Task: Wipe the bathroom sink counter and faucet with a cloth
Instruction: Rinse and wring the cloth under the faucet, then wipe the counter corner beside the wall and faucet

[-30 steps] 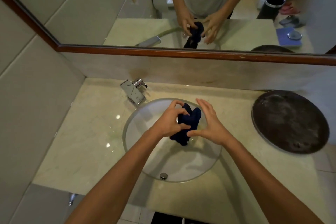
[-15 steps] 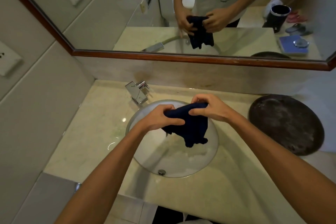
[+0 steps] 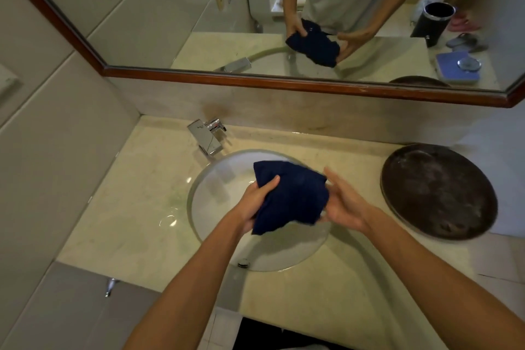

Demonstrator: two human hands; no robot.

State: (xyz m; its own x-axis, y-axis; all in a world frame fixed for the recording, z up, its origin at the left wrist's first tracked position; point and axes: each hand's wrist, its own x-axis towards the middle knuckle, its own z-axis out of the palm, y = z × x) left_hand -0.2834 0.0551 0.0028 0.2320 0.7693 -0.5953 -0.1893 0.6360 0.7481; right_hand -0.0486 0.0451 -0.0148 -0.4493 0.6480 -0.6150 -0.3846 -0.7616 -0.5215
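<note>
A dark navy cloth (image 3: pixel 292 196) is spread over the round white sink basin (image 3: pixel 224 202). My left hand (image 3: pixel 252 204) grips its left edge, thumb on top and fingers underneath. My right hand (image 3: pixel 345 203) touches the cloth's right edge with fingers straight and spread. The chrome faucet (image 3: pixel 208 136) stands on the beige counter (image 3: pixel 136 207) behind the basin's left side, apart from both hands. The mirror above repeats the hands and cloth.
A large dark round tray (image 3: pixel 439 190) lies on the counter to the right of the basin. A wood-framed mirror (image 3: pixel 284 81) runs along the back wall. Tiled wall closes the left side. The basin's drain (image 3: pixel 243 264) shows near the front rim.
The cloth went from bunched between both hands to opened out flat. My right hand released its grip and now lies open at the cloth's right edge. The view rose a little.
</note>
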